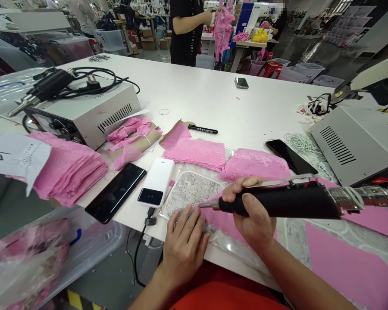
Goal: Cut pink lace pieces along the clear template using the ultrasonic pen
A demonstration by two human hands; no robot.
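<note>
My right hand [255,215] is wrapped round a black handpiece [278,201] with a slim metal tip. The tip points left and meets the corner of a pink fabric piece [226,221], just by my left fingertips. My left hand [186,237] lies flat, fingers stretched out, at the front edge of a clear-covered, grey-speckled board [190,189]. Part of the pink piece is hidden under my right hand. Behind it on the board are a pink lace piece [197,153] and another pink lace piece [255,164].
Left of the board are a white power bank [157,181], a black phone [116,191] and stacked pink fabric [71,168]. A grey box [87,112] carries a second handpiece [48,88]. Another grey box [358,142] stands right. A marker [203,129] lies behind. A person [187,32] stands beyond the table.
</note>
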